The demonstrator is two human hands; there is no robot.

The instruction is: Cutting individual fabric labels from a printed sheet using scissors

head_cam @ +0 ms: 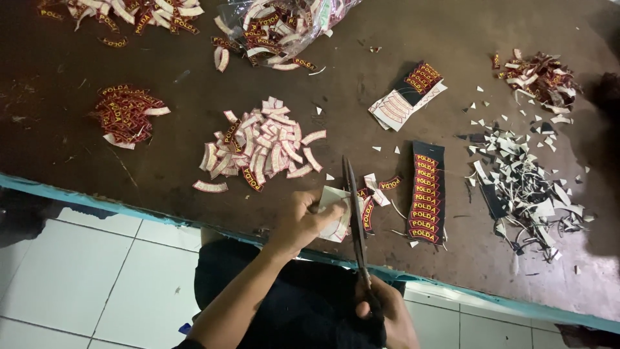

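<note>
The left hand (303,220) is pinching a small sheet of curved patches (337,216) at the near edge of the dark table (194,84), its fingers closed on the sheet's left side. The right hand (381,313) is gripping the handles of long scissors (354,207), whose blades are pointing away and seem to be meeting the sheet, though the dim view leaves that unsure. Just right of them an uncut strip of patches (427,192) is lying flat. A pile of cut patches (261,145) is sitting farther left, and trimmings (523,181) are lying scattered at the right.
</note>
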